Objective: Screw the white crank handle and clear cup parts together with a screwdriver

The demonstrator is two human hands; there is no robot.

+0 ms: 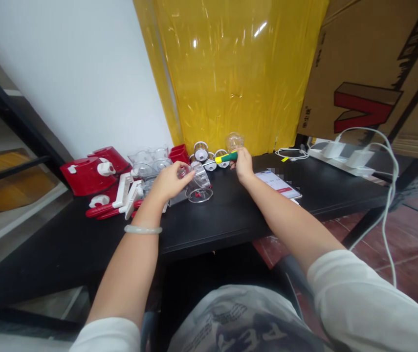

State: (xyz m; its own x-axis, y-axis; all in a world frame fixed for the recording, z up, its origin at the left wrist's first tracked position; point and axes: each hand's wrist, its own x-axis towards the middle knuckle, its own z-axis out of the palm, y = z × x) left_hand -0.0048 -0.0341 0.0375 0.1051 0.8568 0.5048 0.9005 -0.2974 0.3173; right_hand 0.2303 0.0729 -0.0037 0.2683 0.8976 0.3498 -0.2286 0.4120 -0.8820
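My left hand [172,182], with a pale bangle at its wrist, is closed at the rim of a clear plastic cup [200,180], thumb and fingers pinched together. The cup lies tilted over the black table, and a round clear rim with a small red part shows at its lower end. In my right hand [244,165] is a screwdriver [227,157] with a green and yellow handle, its yellow end pointing left. The fingers hide its shaft. Behind the two hands stand several silver-and-white cylindrical motors [201,152], and a clear round cup [234,141] is near the right hand.
Red plastic housings [87,173] and white-and-red handle parts [122,195] are piled at the left, beside more clear cups [146,164]. A phone [276,184] lies right of my right hand. Farther right are a power strip [341,161] with white cables and a cardboard box [359,63].
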